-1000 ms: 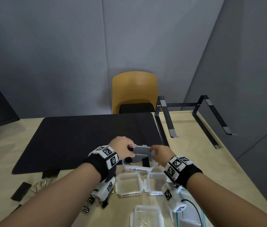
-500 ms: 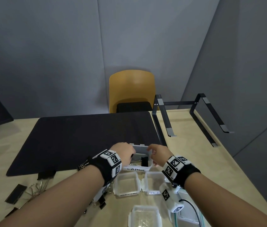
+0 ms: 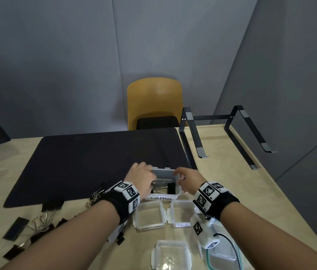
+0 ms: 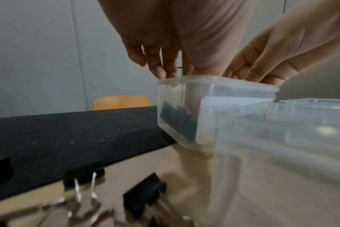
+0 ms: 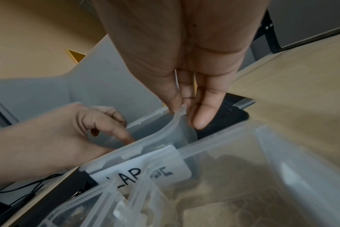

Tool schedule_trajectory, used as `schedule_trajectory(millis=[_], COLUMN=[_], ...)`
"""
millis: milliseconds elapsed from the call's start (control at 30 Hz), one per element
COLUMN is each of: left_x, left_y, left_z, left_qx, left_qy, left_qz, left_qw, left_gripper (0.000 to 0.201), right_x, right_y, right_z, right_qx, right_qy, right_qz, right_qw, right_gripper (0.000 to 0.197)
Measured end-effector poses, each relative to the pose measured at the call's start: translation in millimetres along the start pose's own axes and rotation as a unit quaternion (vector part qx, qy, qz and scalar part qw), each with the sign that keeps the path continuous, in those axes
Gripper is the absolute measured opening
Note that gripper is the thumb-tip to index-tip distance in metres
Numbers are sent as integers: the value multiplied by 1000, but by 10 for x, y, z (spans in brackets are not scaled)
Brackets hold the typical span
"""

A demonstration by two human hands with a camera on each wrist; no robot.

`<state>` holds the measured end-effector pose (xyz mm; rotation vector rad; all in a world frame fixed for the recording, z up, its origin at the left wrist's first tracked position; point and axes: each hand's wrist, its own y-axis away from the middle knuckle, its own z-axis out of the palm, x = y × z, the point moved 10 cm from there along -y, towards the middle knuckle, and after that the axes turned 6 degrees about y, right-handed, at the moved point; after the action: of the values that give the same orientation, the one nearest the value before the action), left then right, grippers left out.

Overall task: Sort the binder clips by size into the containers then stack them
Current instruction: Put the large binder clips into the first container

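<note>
Hands at the translucent plastic container labelled LARGE (image 3: 161, 197), at 12 o'clock of two empty tubs: right hand (image 3: 187, 177) pinches its flexible lid (image 3: 163, 173); left hand (image 3: 141, 179) fingers curl on the rim; black binder clips (image 3: 171, 188) lie inside.

Head view: even, soft indoor light, no hard shadows; faint shade behind chair (image 3: 154, 102) on wall. Wide-angle bend at edges, forearms stretched. Fairly sharp at centre.
L wrist view: dim-ish, wall pale grey; near clips (image 4: 144, 192) blurred, foreground container (image 4: 281, 153) hazy, small glare spot on it.
R wrist view: warm cast, strong edge distortion; near plastic out of focus, label (image 5: 144, 170) readable but soft. Surface (image 5: 301, 92) lit evenly.
</note>
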<state>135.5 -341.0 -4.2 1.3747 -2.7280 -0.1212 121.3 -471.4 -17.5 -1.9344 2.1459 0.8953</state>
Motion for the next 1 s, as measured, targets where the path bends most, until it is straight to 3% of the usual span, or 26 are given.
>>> schedule_trajectory(millis=[100, 233, 433, 533, 700, 900, 1000], left_x=[-134, -296, -357, -380, -460, -774, -956], left_y=[60, 82, 57, 62, 188, 612, 826], left_z=[-18, 89, 238, 247, 121, 45, 102], left_qx=[19, -32, -84, -84, -16, 101, 106], left_qy=[25, 76, 147, 174, 245, 390, 392], left_qz=[-60, -128, -159, -160, -149, -201, -230], left_qw=[998, 988, 973, 968, 958, 893, 885], left_gripper=[25, 29, 46, 44, 26, 27, 27], right_x=[-21, -44, -115, -130, -142, -159, -172], right_y=[-1, -10, 6, 8, 13, 33, 61], right_z=[5, -1, -30, -28, -12, 16, 19], right_qx=[0, -2, -7, -8, -1, 22, 38], right_qy=[2, 12, 53, 62, 83, 110, 108], right_qz=[-5, -7, -17, -15, -20, -26, -21], right_qw=[1000, 1000, 998, 998, 996, 993, 993], right_gripper=[32, 33, 34, 34, 35, 33, 31])
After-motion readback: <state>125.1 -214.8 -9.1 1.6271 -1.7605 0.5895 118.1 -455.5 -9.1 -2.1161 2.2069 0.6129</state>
